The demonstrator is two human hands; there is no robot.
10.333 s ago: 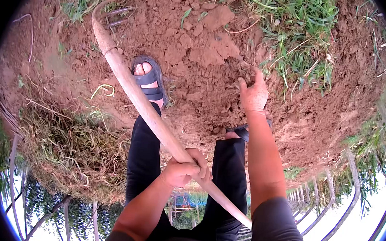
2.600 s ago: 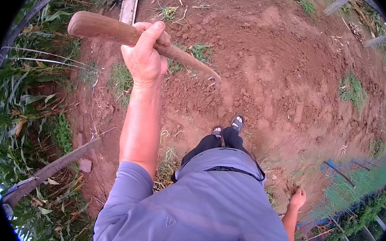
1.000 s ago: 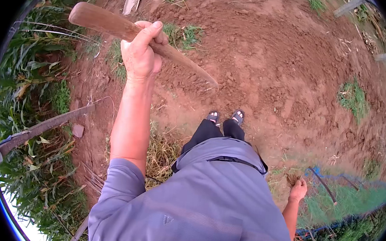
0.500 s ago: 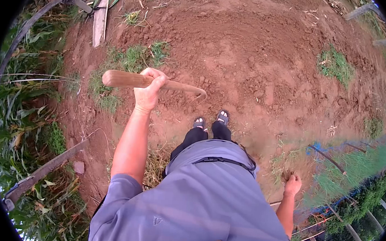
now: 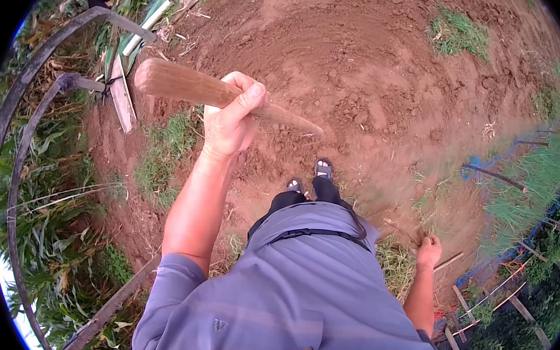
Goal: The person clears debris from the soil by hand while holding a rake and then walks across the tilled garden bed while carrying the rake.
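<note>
- Here's the left hand, closed firmly around a wooden handle, thumb on top, the thick butt poking out past the fist.
- The handle slants over the bare soil in front of the person, its far end low, near the 2 sandals; whether it touches ground, I can't tell.
- Why grip there? Probably because just below the butt 1 hand can steady the whole length, perhaps leaning it on the soil.
- Over to the right hand, down and out to the side, fingers curled on a brown clump, too small to make out fully; held wide, it seems, to keep it clear of the body.
- Just beside that arm, a heap of dry grass.
- Farther right, a green net edged in blue, with a dark rod jutting towards the soil: a likely snag on that side.
- On the left, 2 curved poles fence off tall leafy plants, and a plank lies near them.
- Ahead, a grass tuft breaks up the soil, well apart from the handle.
</note>
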